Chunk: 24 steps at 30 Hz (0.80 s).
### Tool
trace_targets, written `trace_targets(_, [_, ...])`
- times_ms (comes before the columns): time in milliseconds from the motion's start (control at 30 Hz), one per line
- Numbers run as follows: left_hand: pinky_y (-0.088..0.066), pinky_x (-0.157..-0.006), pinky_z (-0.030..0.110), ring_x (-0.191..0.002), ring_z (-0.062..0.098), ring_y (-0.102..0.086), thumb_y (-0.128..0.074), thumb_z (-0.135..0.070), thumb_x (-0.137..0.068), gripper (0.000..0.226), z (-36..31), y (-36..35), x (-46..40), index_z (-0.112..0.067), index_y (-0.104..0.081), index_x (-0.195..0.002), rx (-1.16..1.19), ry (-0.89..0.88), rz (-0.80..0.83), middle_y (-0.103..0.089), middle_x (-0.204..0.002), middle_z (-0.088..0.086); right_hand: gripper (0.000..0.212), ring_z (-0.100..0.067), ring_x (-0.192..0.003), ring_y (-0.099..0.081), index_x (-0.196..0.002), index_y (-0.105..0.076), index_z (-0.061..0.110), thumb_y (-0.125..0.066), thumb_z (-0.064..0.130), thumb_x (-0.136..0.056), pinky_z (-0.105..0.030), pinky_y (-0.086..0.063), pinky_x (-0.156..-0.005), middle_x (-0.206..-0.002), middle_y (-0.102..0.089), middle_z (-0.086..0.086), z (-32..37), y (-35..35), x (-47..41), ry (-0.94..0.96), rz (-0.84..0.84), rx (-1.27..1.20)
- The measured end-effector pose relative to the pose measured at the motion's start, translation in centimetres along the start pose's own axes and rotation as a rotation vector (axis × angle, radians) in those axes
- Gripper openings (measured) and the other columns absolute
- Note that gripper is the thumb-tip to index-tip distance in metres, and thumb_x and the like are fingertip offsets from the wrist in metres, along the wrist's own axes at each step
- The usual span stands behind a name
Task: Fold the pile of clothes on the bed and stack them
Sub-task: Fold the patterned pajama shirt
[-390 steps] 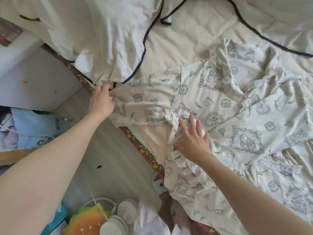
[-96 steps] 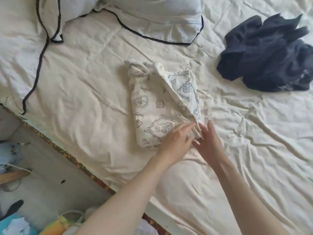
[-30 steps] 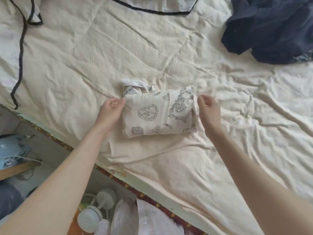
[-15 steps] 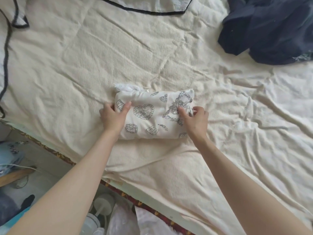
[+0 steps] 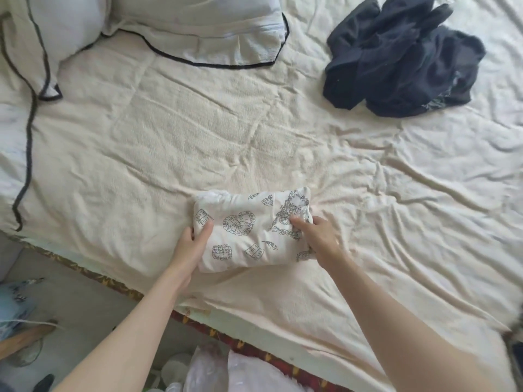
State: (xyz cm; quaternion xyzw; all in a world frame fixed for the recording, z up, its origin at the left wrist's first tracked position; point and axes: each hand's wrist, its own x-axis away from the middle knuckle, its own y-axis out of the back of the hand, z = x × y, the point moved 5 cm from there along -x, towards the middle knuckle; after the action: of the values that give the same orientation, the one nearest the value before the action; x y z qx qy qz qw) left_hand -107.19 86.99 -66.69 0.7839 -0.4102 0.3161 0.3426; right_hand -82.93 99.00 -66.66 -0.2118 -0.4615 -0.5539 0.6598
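A folded printed garment [image 5: 249,230] lies as a compact bundle on the cream sheet [image 5: 198,131] of the bed, near the bed's front edge. The left hand [image 5: 192,244] holds the bundle's left end, thumb lying on top of the fabric and the fingers tucked at its side; its grip is closed on the garment. The right hand [image 5: 319,239] is at the bundle's right end, thumb pressed onto the printed cloth and the fingers curled round the edge beneath, so that grip too is closed on the garment. The bundle shows line drawings of a heart, books and a feather on pale cloth, with a crumpled bit of fabric poking out at its upper left corner.

Well apart, at the upper right of the bed, sits a heap of dark clothes [image 5: 402,58], unfolded. Two pillows with black piping [image 5: 203,26] lie along the top left. Below the bed edge the grey floor [image 5: 79,312] shows, with a plastic bag [image 5: 226,372] near the bottom of the view.
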Motion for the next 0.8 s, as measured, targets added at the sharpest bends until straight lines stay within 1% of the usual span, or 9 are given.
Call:
trace_targets(100, [-0.046,-0.07,0.025,-0.093,0.01,-0.058,-0.056,-0.044,-0.091,0.036,2.8,0.6,3.0,-0.017,-0.052,-0.115,-0.119,0.056,0.043,-0.059,-0.107,-0.002,0.02,-0.021,-0.071,-0.066,-0.101,-0.064,0.003,-0.069,0.014,-0.084,-0.03,-0.054,-0.058,-0.087,-0.07,-0.01,-4.1,1.2,3.3,-0.061,0.001,-0.073])
trace_targets(167, [-0.05,-0.08,0.035,-0.102,0.018,-0.059,-0.056,-0.043,-0.091,0.037,4.4,0.5,4.8,-0.018,-0.05,-0.118,-0.121,0.086,0.104,-0.058,-0.116,0.002,0.017,-0.021,-0.067,-0.066,-0.1,-0.062,0.003,-0.068,0.012,-0.085,-0.028,-0.053,-0.053,-0.084,-0.07,-0.01,-7.0,1.9,5.5,-0.095,-0.007,-0.122])
trace_targets(200, [-0.05,-0.079,0.036,-0.103,0.02,-0.059,-0.057,-0.042,-0.091,0.034,4.9,0.4,5.7,-0.02,-0.05,-0.116,-0.104,0.085,0.12,-0.059,-0.118,0.002,0.018,-0.02,-0.064,-0.066,-0.1,-0.062,0.003,-0.068,0.013,-0.086,-0.028,-0.052,-0.051,-0.083,-0.07,-0.009,-8.3,2.3,6.6,-0.104,-0.016,-0.145])
trace_targets(267, [-0.049,-0.074,0.036,-0.102,0.02,-0.061,-0.058,-0.044,-0.09,0.029,5.4,0.2,7.6,-0.023,-0.053,-0.11,-0.096,0.059,0.147,-0.061,-0.116,0.001,0.024,-0.021,-0.071,-0.069,-0.105,-0.061,0.003,-0.067,0.017,-0.087,-0.031,-0.055,-0.057,-0.09,-0.071,-0.009,-10.4,3.3,8.7,-0.088,-0.038,-0.189])
trace_targets(333, [-0.051,-0.081,0.041,-0.103,0.022,-0.061,-0.059,-0.044,-0.089,0.031,5.9,-0.5,9.2,-0.022,-0.055,-0.111,-0.122,0.037,0.193,-0.062,-0.115,0.001,0.029,-0.025,-0.086,-0.068,-0.111,-0.061,0.004,-0.067,0.019,-0.087,-0.039,-0.057,-0.072,-0.103,-0.07,-0.009,-12.4,4.6,10.6,-0.066,-0.072,-0.211])
trace_targets(433, [-0.05,-0.091,0.05,-0.103,0.026,-0.063,-0.06,-0.037,-0.09,0.034,6.8,-1.8,12.2,-0.017,-0.055,-0.117,-0.128,0.001,0.239,-0.064,-0.116,0.008,0.02,-0.021,-0.079,-0.069,-0.104,-0.065,0.008,-0.066,0.02,-0.088,-0.037,-0.057,-0.068,-0.092,-0.072,-0.006,-15.1,6.9,13.5,-0.022,-0.131,-0.26])
trace_targets(567, [-0.052,-0.088,0.05,-0.097,0.028,-0.066,-0.058,-0.03,-0.093,0.029,7.1,-4.8,16.0,-0.015,-0.057,-0.117,-0.198,-0.038,0.311,-0.066,-0.111,0.01,0.02,-0.022,-0.085,-0.07,-0.105,-0.066,0.013,-0.065,0.025,-0.089,-0.045,-0.056,-0.081,-0.093,-0.073,-0.004,-17.9,10.7,17.2,0.011,-0.183,-0.33])
trace_targets(700, [-0.054,-0.084,0.045,-0.093,0.025,-0.067,-0.057,-0.034,-0.093,0.025,4.7,-9.7,19.7,-0.018,-0.058,-0.111,-0.318,-0.098,0.398,-0.067,-0.108,0.006,0.021,-0.02,-0.081,-0.071,-0.106,-0.067,0.015,-0.065,0.026,-0.088,-0.042,-0.058,-0.076,-0.087,-0.075,0.0,-19.3,16.3,20.8,0.056,-0.272,-0.448])
trace_targets(800, [-0.055,-0.078,0.041,-0.09,0.026,-0.067,-0.057,-0.033,-0.093,0.023,1.1,-14.6,22.6,-0.016,-0.058,-0.108,-0.376,-0.196,0.452,-0.068,-0.104,0.009,0.035,-0.021,-0.094,-0.068,-0.118,-0.064,0.013,-0.065,0.031,-0.088,-0.042,-0.054,-0.086,-0.102,-0.073,-0.001,-19.3,21.4,22.8,0.104,-0.35,-0.511])
